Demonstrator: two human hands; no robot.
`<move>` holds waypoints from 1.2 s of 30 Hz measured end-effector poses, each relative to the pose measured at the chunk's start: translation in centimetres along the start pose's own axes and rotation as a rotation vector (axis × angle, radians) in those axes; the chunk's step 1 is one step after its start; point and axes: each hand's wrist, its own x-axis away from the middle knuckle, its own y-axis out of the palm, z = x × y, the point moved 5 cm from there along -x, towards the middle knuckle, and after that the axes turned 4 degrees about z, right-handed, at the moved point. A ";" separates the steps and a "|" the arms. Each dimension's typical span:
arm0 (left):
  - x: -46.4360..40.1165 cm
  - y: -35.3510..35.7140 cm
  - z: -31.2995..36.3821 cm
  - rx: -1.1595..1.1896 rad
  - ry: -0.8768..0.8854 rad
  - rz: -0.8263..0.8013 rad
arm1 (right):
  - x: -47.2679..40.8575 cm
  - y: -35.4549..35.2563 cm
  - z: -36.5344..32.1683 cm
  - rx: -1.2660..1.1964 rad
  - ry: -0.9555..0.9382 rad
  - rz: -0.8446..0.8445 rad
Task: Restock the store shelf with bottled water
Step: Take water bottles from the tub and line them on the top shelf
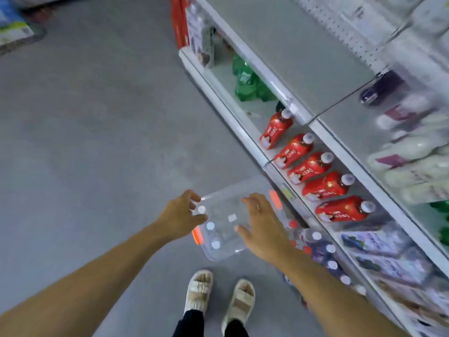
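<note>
Head view: both hands (pixel 181 215) (pixel 261 227) above bottle bin (pixel 226 229).

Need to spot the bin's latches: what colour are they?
Orange latches on the clear storage bin, clearest in the head view.

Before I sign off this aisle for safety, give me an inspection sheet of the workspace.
Surface: grey floor, bare where it shows.
Job's things: clear bin with orange latches on the floor, white-capped water bottles inside; lid state unclear.
Clutter: loose bottles on the floor by the shelf base.
Hands: left hand and right hand spread open above the bin, holding nothing.
Cables: nothing seen.
Surroundings: shelf unit on the right, red-labelled bottles in a row, green bottles further along, sandalled feet below.
</note>
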 end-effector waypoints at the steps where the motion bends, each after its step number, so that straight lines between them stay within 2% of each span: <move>1: -0.5 1.0 -1.4 0.006 -0.017 0.006 | -0.3 2.0 0.4 0.008 -0.001 -0.030; 10: -5.8 11.2 -12.9 0.000 -0.132 -0.008 | -2.2 18.8 4.5 0.025 -0.034 -0.198; 19: -12.7 20.2 -19.6 -0.114 -0.142 -0.024 | -5.9 32.4 11.0 -0.050 0.060 -0.221; 23: -15.1 22.7 -21.4 -0.151 -0.130 -0.017 | -7.1 37.9 13.2 -0.157 0.077 -0.217; 31: -17.0 24.5 -22.1 -0.187 -0.099 0.017 | -8.3 40.9 15.2 -0.231 -0.017 -0.033; 36: -17.5 24.2 -20.9 -0.196 -0.052 0.014 | -9.2 38.1 17.8 -0.385 0.157 -0.015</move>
